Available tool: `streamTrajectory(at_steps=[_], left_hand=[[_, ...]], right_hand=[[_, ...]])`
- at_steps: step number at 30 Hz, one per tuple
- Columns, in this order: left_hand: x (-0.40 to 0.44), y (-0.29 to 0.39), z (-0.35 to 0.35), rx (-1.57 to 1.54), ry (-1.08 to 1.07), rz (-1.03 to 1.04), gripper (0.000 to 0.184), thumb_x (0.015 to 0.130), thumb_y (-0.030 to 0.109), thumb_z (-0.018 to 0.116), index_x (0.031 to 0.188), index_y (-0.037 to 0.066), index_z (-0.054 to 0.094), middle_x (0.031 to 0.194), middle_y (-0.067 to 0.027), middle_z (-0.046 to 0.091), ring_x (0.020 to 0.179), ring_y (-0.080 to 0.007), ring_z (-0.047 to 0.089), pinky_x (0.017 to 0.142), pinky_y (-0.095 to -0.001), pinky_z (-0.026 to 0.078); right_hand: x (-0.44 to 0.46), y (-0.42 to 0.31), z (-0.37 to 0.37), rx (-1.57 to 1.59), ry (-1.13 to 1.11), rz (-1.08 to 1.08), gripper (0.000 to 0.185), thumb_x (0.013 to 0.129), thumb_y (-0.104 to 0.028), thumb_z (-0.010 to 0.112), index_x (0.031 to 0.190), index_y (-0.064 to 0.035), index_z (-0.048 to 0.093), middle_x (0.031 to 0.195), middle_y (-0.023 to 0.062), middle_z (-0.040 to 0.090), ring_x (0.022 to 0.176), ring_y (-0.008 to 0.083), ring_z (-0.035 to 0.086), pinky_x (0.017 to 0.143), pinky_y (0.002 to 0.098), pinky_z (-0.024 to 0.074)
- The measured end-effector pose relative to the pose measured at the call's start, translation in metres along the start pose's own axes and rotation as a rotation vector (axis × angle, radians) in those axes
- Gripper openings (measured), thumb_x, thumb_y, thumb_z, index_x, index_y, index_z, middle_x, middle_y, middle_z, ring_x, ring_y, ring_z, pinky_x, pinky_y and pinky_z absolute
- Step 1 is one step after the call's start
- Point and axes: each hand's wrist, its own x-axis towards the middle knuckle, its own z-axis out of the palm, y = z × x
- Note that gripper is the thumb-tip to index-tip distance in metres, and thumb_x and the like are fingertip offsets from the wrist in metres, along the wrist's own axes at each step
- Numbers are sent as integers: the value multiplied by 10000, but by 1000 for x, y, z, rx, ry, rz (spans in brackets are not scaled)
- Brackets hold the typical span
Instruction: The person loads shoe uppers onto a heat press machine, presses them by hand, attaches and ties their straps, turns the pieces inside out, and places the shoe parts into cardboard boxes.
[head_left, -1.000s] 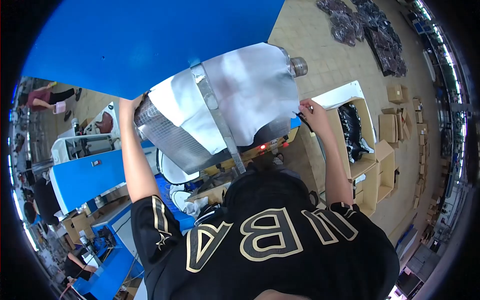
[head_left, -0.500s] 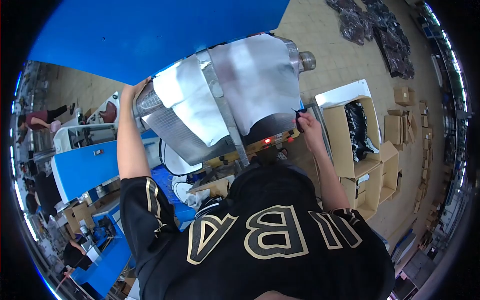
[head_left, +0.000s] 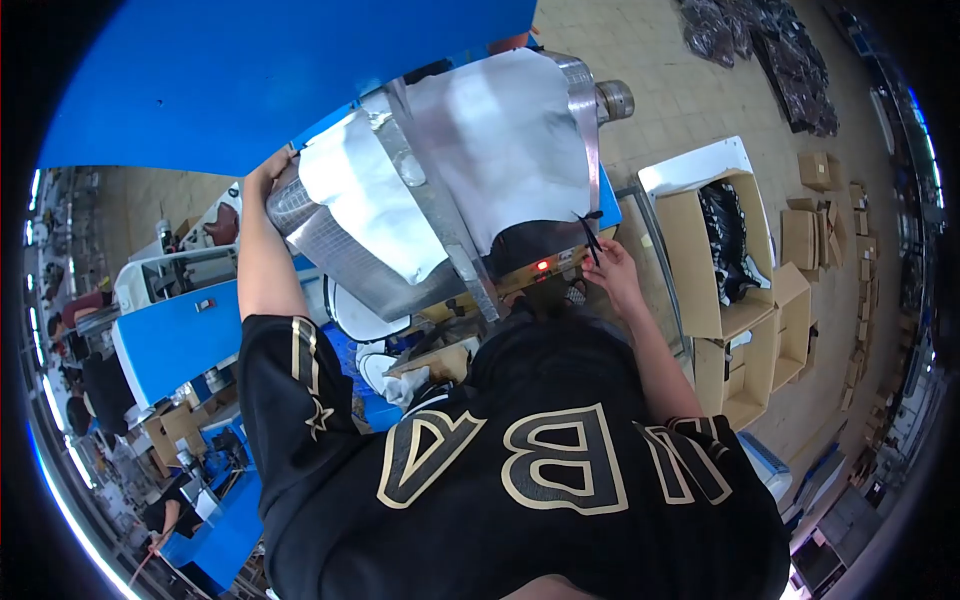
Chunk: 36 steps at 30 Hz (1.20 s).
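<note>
My right hand [head_left: 614,270] pinches a thin black piece [head_left: 591,236] with a forked upper end, and I cannot make out its exact kind. It hovers beside the lower right edge of a shiny white sheet [head_left: 500,130]. A second white sheet [head_left: 370,200] lies to the left. Between the two runs a metal bar [head_left: 425,190], lying slantwise over a gridded metal surface [head_left: 345,260]. My left hand [head_left: 264,175] is at the left end of this surface, close to the blue panel [head_left: 300,80]. Its fingers are mostly hidden.
A metal roller end [head_left: 615,100] sticks out at the upper right. Below the surface glows a red light [head_left: 543,266]. Cardboard boxes [head_left: 690,260] with black wrapped material [head_left: 730,240] stand on the right. Another person [head_left: 175,510] sits at a blue table, lower left.
My right hand has moved slightly down and left, and more of the black piece shows above its fingers. My left hand stays at the left end. The whole view has shifted slightly.
</note>
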Motion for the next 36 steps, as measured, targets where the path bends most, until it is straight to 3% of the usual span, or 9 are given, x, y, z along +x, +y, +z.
streamTrajectory(at_steps=[8, 12, 15, 20, 22, 25, 29, 32, 36], left_hand=[[13, -60, 26, -576, -416, -447, 253, 882, 106, 543, 1040, 15, 719, 894, -133, 719, 755, -227, 684, 661, -392, 523], [-50, -7, -6, -916, -443, -365, 300, 905, 93, 531, 1126, 1, 711, 921, -131, 726, 764, -199, 679, 680, -378, 532], [-37, -75, 54, -883, 131, -165, 307, 956, 147, 558, 1172, -5, 717, 947, -120, 737, 771, -200, 690, 717, -378, 550], [-215, 100, -30, -875, 913, -244, 268, 1020, 212, 618, 1036, -35, 721, 844, -75, 690, 751, -114, 600, 689, -285, 500], [-252, 122, -9, -764, 947, -109, 235, 1025, 205, 636, 1013, -14, 720, 872, -61, 696, 789, -99, 603, 707, -280, 502], [-292, 176, 47, -921, 553, -147, 225, 993, 239, 702, 994, 16, 733, 878, -35, 691, 792, -93, 583, 714, -262, 486], [-325, 247, 74, -777, 294, -361, 444, 909, 335, 756, 1125, -49, 701, 762, -105, 668, 683, -151, 576, 685, -324, 503], [-320, 255, 83, -794, 349, -340, 398, 929, 279, 716, 1123, -67, 678, 753, -158, 667, 665, -179, 589, 677, -340, 500], [-299, 247, 100, -733, 468, -263, 317, 939, 223, 668, 1061, -68, 702, 798, -247, 702, 731, -321, 702, 699, -418, 511]], right_hand=[[16, 25, -8, -100, 76, -86, 370, 1006, -211, 682, 1335, -116, 541, 1332, 76, 577, 902, 131, 689, 745, 284, 564], [31, 34, -9, -112, 148, -167, 355, 1005, -200, 674, 1315, -93, 537, 1275, 96, 614, 909, 157, 714, 718, 273, 540], [40, 42, -10, 54, 67, -194, 297, 1017, -164, 653, 1260, -41, 534, 1089, 116, 687, 909, 201, 736, 772, 294, 569], [56, 45, -25, 100, -16, -213, 230, 1024, -123, 632, 1211, -15, 554, 1064, 143, 703, 938, 214, 739, 818, 306, 594], [65, 47, -26, 80, -40, -208, 201, 1030, -119, 619, 1193, -13, 566, 1053, 144, 709, 937, 214, 739, 821, 315, 598], [76, 46, -44, 110, -118, -182, 159, 1036, -116, 595, 1151, -7, 586, 1010, 136, 713, 956, 222, 741, 821, 320, 598], [88, 102, -142, -238, -67, -180, 150, 1047, -205, 615, 1067, -58, 639, 811, 1, 613, 688, 79, 568, 649, 245, 506], [56, 90, -136, -158, -49, -159, 162, 1047, -219, 618, 1065, -59, 640, 825, 1, 625, 714, 88, 602, 668, 252, 527], [43, -10, -57, -115, 79, -426, 300, 1070, -290, 574, 1165, -9, 619, 1031, 70, 653, 829, 126, 655, 723, 288, 559]])
